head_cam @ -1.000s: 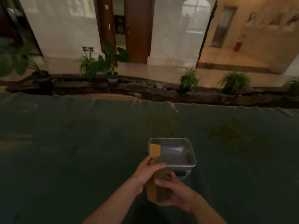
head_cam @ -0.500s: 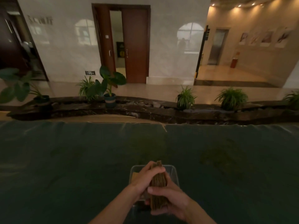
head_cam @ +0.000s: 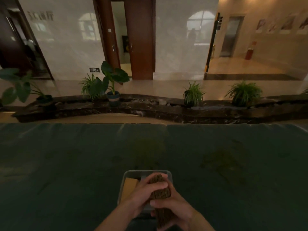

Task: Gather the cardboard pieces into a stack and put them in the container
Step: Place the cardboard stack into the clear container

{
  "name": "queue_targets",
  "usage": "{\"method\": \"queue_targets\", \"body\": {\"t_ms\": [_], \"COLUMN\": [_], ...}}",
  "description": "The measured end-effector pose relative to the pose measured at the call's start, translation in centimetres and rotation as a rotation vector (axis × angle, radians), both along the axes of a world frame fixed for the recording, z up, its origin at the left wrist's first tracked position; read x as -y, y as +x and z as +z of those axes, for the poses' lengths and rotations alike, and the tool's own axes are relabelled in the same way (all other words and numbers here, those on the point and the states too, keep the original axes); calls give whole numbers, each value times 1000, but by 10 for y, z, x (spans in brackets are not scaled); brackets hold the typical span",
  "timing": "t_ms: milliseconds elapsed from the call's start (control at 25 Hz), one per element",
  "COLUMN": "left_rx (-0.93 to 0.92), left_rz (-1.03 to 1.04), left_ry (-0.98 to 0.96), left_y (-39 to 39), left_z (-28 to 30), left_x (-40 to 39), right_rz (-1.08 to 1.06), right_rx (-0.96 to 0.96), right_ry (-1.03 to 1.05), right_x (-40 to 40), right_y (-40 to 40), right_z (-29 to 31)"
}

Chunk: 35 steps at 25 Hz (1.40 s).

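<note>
Head view, lower centre of frame: both hands meet over a clear container (head_cam: 170,174) that sits on a dark green cloth-covered table (head_cam: 66,164). Between them, a stack of cardboard pieces (head_cam: 160,194) stands on edge, its corrugated edges facing the camera, above the container's near right part. Left hand (head_cam: 141,195) wraps over the stack from the left, fingers curled closed across its top. Right hand (head_cam: 173,209) clasps it from the right and below, thumb laid across the near face, fingers closed round the far side. One more tan cardboard piece (head_cam: 129,186) lies tilted inside the container along its left wall, apart from the held stack.

Upper half of frame: a lobby with pale marble walls, a brown double door (head_cam: 140,39) upper centre. Potted plants (head_cam: 110,84) line a dark stone ledge across mid-frame. Writing: raised characters on the wall at upper left, too blurred to read; a small dark sign with an arrow (head_cam: 94,70) low on the wall, its symbol not legible. A red object (head_cam: 249,53) stands at upper right.
</note>
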State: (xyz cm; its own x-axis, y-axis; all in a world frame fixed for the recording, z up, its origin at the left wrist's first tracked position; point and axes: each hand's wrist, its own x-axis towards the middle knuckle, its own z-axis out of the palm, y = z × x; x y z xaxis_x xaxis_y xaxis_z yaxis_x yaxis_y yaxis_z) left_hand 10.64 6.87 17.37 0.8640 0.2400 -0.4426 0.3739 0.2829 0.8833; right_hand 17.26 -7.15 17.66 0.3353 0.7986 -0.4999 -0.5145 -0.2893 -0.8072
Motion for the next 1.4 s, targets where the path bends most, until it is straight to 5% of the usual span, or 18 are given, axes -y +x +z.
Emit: {"method": "queue_targets", "body": {"t_ms": [360,560,640,800,1000,1280,1400], "left_rx": [-73,-255,-308,-358,-235,-248,-318], "left_rz": [-63,58,79,18,56,58,131], "left_ry": [175,368,430,336,-338,-351,-256], "left_y": [19,43,54,59,46,41,47], "left_z": [-4,-16,-24,-34,-73,-104,-108], "left_x": [-33,-48,-53,-70,-96,-89,-84], "right_rz": [11,-65,-130,-140,-304,-192,-198], "right_rx": [-72,798,890,643,1,2,219], "right_ry": [-38,-432,-502,-407,-190,-239,-335], "right_x": [-29,-58,-73,-80,-77,-72,-71], "right_y": [8,4,8,28,52,60,66], "right_z": [-17,-37,-44,-62,-78,-94,-107]}}
